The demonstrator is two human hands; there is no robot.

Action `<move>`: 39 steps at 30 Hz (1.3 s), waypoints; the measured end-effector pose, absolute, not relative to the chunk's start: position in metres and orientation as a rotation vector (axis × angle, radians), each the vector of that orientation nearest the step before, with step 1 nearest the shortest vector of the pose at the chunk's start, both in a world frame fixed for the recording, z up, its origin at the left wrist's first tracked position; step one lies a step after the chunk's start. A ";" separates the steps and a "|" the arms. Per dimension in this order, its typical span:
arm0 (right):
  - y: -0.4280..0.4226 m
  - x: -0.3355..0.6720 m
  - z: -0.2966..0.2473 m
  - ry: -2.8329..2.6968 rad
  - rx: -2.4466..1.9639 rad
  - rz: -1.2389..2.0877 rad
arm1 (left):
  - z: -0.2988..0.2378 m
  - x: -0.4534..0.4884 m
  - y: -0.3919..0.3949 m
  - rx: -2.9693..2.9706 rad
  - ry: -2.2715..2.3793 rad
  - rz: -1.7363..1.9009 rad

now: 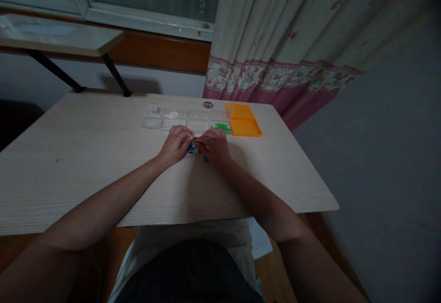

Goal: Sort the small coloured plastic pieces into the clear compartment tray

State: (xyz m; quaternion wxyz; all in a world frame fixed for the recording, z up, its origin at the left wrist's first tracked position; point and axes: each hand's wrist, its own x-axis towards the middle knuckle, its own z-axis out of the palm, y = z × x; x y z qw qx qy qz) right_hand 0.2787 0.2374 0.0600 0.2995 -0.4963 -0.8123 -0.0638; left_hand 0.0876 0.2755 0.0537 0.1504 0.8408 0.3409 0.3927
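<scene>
Pale wooden tabletop (86, 156) carries a clear plastic compartment tray (165, 121), then the left hand (175, 144) and right hand (215, 145) curled fingertip to fingertip over small blue beads (191, 148) lying between them, grip hidden, then green beads (222, 127) and an orange plastic tray (243, 120).

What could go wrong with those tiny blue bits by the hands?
The blue bits lie loose on the table between the left hand and right hand; a nudge might scatter them. The picture is dim, so a stray one could be hard to find. The green bits seem uncovered in the clear box just behind the right hand, so a bump might spill them.
</scene>
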 end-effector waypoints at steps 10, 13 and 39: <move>0.238 0.280 0.061 -2.155 -1.302 -0.173 | 0.056 0.088 0.273 2.412 0.957 1.139; 0.238 0.284 0.065 -2.112 -1.313 -0.183 | 0.056 0.088 0.274 2.410 0.976 1.136; 0.272 0.374 0.046 -1.449 -1.844 -0.258 | 0.053 0.088 0.277 2.400 0.981 1.187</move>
